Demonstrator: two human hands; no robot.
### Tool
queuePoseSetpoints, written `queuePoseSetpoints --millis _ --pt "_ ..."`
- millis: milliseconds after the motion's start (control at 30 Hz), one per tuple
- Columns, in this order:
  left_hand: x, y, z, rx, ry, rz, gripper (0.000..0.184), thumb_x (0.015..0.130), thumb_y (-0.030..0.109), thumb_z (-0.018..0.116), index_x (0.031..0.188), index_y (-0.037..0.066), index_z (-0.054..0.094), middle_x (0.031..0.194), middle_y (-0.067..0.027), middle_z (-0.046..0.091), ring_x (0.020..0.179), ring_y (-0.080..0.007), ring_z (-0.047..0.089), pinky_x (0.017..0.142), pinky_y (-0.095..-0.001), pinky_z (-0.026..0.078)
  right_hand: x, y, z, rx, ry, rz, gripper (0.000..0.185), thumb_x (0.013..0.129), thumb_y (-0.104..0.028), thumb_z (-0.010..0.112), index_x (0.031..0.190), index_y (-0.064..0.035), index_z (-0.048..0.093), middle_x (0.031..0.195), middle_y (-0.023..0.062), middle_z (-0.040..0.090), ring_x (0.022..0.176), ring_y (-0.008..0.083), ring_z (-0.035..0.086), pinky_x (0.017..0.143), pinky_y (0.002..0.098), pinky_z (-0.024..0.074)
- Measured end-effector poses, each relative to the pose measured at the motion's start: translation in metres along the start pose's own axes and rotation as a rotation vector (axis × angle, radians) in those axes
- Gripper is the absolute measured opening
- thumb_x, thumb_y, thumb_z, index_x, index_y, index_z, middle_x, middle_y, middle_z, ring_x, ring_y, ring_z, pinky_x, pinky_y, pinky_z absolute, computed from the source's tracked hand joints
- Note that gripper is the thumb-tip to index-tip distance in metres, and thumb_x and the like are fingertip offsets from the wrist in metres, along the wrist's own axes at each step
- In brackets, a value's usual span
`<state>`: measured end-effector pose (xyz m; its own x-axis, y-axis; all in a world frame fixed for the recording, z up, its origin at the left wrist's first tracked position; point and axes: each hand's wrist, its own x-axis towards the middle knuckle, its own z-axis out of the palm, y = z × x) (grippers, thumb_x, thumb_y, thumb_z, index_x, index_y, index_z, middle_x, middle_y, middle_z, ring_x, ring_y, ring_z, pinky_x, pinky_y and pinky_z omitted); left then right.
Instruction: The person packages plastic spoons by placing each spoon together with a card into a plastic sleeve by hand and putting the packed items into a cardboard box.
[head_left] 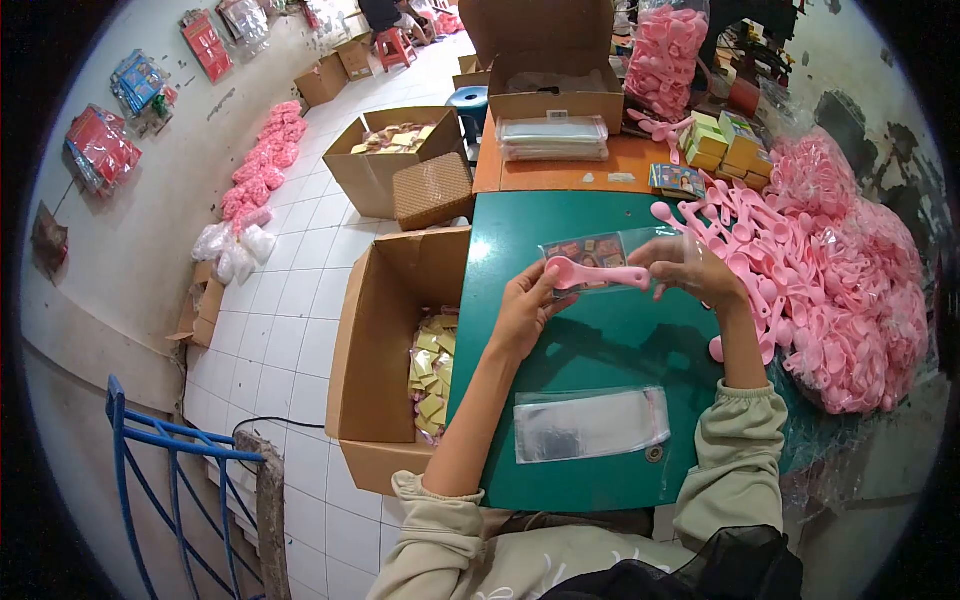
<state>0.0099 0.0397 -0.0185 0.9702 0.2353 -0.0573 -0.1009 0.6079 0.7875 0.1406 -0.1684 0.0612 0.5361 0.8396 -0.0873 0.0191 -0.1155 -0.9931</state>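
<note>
Over the green table (pixel 600 350), my left hand (pixel 527 308) pinches a pink spoon (pixel 597 275) by its bowl end, together with a dark printed card (pixel 580 250) behind it. A clear plastic bag (pixel 635 243) stretches from the card toward the right. My right hand (pixel 690 268) is at the bag's right end, beside the spoon's handle, with its fingers bent around the film. On the table nearer to me lies a stack of clear bags (pixel 592 425). Loose pink spoons (pixel 740 235) are heaped to the right of my right hand.
An open carton (pixel 385 375) with yellow packets stands left of the table. Bags of pink spoons (pixel 860 290) fill the right edge. Small boxes (pixel 722 145), more bags (pixel 552 139) and a carton (pixel 555 108) stand behind. A person (pixel 385 15) sits far back.
</note>
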Motion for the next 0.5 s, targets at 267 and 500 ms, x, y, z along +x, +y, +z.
queuePoseSetpoints --millis 267,500 --pt "-0.005 0.007 0.002 -0.028 -0.014 0.017 0.046 0.093 0.028 0.050 0.128 0.002 0.038 0.107 -0.0090 0.057 0.093 -0.0203 0.061 0.083 -0.0323 0.051 0.004 -0.003 0.003 -0.071 0.024 0.003 0.033 0.084 -0.023 0.062 0.099 0.0074 0.062 0.087 0.0094 0.064 0.079 0.0144 0.061 0.063 0.0270 0.0528" --pt "-0.023 0.013 0.001 0.013 -0.177 -0.365 0.066 0.097 0.036 0.036 0.142 0.005 0.000 0.115 -0.0217 0.055 0.104 -0.0274 0.058 0.088 -0.0364 0.049 -0.018 -0.009 0.047 -0.902 0.351 -0.354 0.031 0.083 -0.018 0.062 0.110 -0.0038 0.060 0.095 0.0151 0.061 0.085 0.0267 0.060 0.076 0.0335 0.0488"
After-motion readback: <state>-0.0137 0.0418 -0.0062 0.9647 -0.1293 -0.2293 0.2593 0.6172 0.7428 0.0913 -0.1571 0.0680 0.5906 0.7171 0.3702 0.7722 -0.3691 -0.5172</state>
